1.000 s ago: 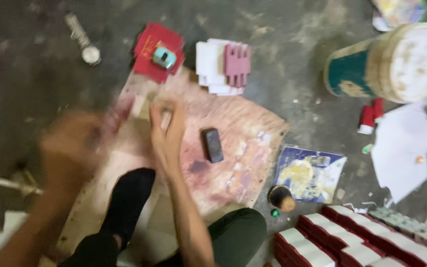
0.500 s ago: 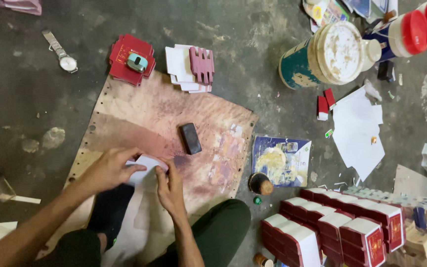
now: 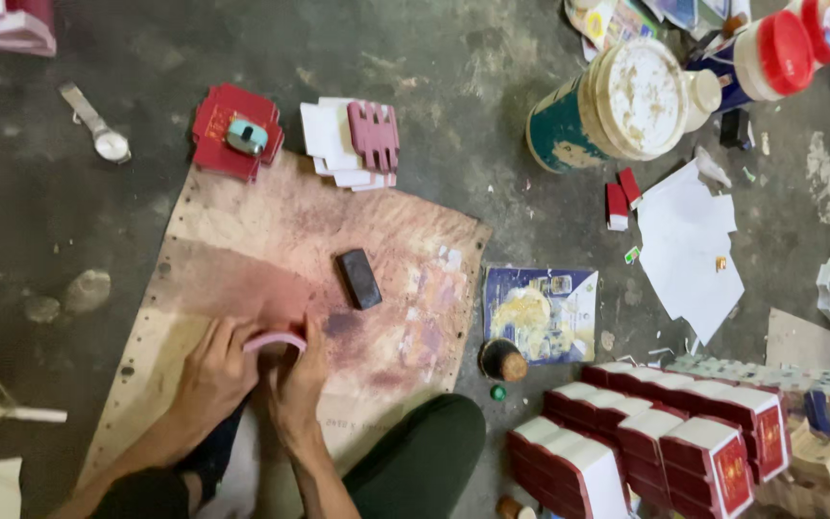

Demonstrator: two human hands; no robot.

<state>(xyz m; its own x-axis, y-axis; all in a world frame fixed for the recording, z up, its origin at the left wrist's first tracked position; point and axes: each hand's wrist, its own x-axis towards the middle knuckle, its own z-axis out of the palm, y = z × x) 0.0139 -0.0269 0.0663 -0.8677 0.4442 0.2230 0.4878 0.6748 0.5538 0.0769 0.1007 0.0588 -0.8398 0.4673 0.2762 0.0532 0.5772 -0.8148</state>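
My left hand (image 3: 211, 377) and my right hand (image 3: 298, 383) press together on a small pink-edged card piece (image 3: 275, 339), bending it over the stained brown board (image 3: 242, 250) I sit at. Both hands grip the piece at the board's near left part. A small black block (image 3: 358, 278) lies on the board, apart from my hands. My dark-trousered legs (image 3: 415, 457) show at the bottom.
A red card stack with a teal sharpener-like item (image 3: 237, 135), a white and pink card pile (image 3: 353, 142), a wristwatch (image 3: 98, 125), a paint-stained tin (image 3: 612, 106), white sheets (image 3: 689, 245), a printed packet (image 3: 540, 312), a small bottle (image 3: 502, 360) and rows of red-white boxes (image 3: 665, 442) lie around.
The view has shifted, and my hands have drawn back toward me and come together on the card piece, which now curves up between them.
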